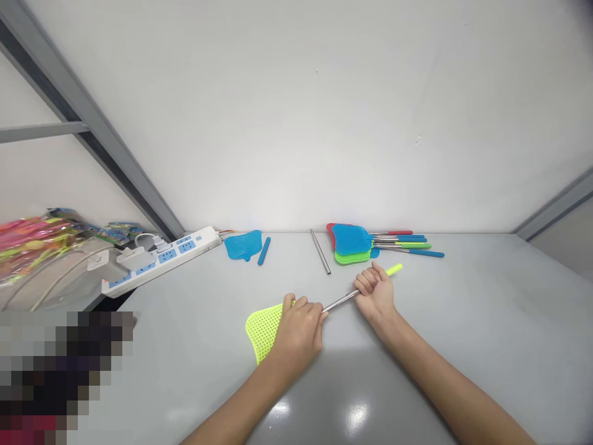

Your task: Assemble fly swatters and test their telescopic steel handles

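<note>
Both my hands grip one yellow-green fly swatter [264, 327] above the grey table. My left hand [299, 327] is closed around the neck end of its mesh head, covering part of it. Further along, my right hand [375, 290] wraps the metal rod near the yellow grip, which sticks out past my fingers. Bare rod shows between the two hands. Just behind my right hand lies a pile of assembled fly swatters [352, 240] with blue, green and red heads. Beyond my hands rest a loose metal rod [320, 252], a blue swatter head [244, 246] and a blue handle grip [264, 251].
A white power strip [185, 248] with plugs and cables runs along the table's left side. Plastic-wrapped colourful items [32, 241] lie at far left. A white wall [296, 123] closes off the back, with grey metal frame bars [115, 142] at the sides.
</note>
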Available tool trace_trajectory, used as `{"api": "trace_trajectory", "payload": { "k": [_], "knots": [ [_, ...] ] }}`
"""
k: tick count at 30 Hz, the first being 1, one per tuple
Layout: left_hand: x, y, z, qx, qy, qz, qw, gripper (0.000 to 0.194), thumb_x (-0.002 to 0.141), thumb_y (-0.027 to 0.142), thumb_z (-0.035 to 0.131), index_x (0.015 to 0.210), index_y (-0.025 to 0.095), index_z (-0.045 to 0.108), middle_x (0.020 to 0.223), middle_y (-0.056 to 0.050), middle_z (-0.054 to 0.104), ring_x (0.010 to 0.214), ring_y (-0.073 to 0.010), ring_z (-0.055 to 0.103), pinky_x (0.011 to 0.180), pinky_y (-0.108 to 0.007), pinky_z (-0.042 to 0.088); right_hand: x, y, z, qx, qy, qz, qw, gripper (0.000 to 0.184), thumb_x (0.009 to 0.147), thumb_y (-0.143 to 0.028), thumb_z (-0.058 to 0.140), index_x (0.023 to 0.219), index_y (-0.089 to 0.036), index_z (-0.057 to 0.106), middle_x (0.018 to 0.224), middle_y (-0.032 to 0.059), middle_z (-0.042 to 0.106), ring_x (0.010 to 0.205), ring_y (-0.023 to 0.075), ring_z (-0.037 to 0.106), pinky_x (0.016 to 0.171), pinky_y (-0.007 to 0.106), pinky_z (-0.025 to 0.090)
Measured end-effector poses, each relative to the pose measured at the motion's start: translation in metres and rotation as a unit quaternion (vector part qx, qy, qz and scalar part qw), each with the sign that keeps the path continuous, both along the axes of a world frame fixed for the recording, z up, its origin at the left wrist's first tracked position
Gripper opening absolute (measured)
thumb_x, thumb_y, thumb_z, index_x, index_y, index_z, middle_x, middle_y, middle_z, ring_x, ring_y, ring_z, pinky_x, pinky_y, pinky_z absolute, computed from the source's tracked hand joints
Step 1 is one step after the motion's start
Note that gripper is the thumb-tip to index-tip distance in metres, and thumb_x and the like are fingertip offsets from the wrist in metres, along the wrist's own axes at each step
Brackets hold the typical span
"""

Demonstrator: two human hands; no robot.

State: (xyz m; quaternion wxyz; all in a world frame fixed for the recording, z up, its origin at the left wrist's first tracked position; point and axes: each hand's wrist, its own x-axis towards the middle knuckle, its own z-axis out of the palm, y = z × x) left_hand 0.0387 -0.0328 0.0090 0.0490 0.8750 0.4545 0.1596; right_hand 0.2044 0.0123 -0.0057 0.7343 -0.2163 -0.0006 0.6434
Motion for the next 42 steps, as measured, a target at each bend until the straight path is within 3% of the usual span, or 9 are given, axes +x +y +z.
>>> {"api": "trace_trajectory", "payload": {
  "k": [12,18,25,29,35,42],
  "knots": [
    [0.001,0.000,-0.004,0.000,-0.001,-0.007,1.000,0.028,0.082,0.016,0.028,0.059,0.017,0.045,0.059,-0.003,0.053,0.060,-0.0153,0.042,0.068,-0.036,0.024,-0.002,-0.002,-0.003,-0.019,-0.068,-0.027,0.997,0.037,0.073,-0.021,0.041,0.049,-0.019,0.014,0.034,-0.0090,0.013,0.027,0.0048,0.013,0.025,0.019,0.014],
    [-0.002,0.005,-0.001,-0.013,-0.022,-0.018,1.000,0.028,0.082,0.018,0.028,0.059,0.017,0.044,0.058,-0.002,0.052,0.060,-0.0147,0.040,0.069,-0.035,0.025,-0.001,-0.001,-0.001,-0.042,-0.043,-0.036,0.998,0.035,0.074,-0.020,0.041,0.048,-0.018,0.017,0.034,-0.0090,0.014,0.028,0.0051,0.013,0.026,0.019,0.015],
    [-0.008,0.009,0.009,-0.022,-0.048,-0.010,0.999,0.030,0.084,0.020,0.025,0.059,0.017,0.042,0.058,0.000,0.050,0.061,-0.0134,0.039,0.070,-0.032,0.026,0.011,0.006,0.013,0.072,-0.066,0.099,0.990,0.034,0.074,-0.022,0.045,0.049,-0.018,0.024,0.042,-0.0069,0.021,0.035,0.0055,0.025,0.035,0.019,0.029],
    [-0.010,0.009,0.009,-0.033,-0.061,-0.012,0.998,0.031,0.084,0.021,0.025,0.058,0.017,0.041,0.054,0.000,0.047,0.058,-0.0130,0.038,0.068,-0.031,0.027,0.031,0.012,0.014,0.119,-0.059,0.098,0.986,0.033,0.075,-0.023,0.045,0.050,-0.018,0.024,0.047,-0.0054,0.026,0.041,0.0060,0.033,0.038,0.019,0.033],
    [-0.010,0.009,0.005,-0.041,-0.046,-0.021,0.998,0.033,0.084,0.024,0.024,0.055,0.018,0.039,0.053,0.000,0.046,0.057,-0.0132,0.039,0.063,-0.029,0.028,0.050,0.017,0.012,0.121,-0.036,0.125,0.984,0.038,0.075,-0.020,0.045,0.050,-0.018,0.017,0.043,-0.0068,0.022,0.037,0.0056,0.028,0.034,0.017,0.029],
    [-0.010,0.010,0.004,-0.020,0.006,-0.016,1.000,0.033,0.084,0.024,0.024,0.058,0.018,0.044,0.055,-0.002,0.049,0.058,-0.0152,0.042,0.062,-0.031,0.024,0.038,0.019,0.005,0.037,0.036,0.054,0.997,0.038,0.076,-0.019,0.039,0.049,-0.019,0.013,0.037,-0.0081,0.013,0.030,0.0054,0.016,0.027,0.018,0.016]
  ]
}}
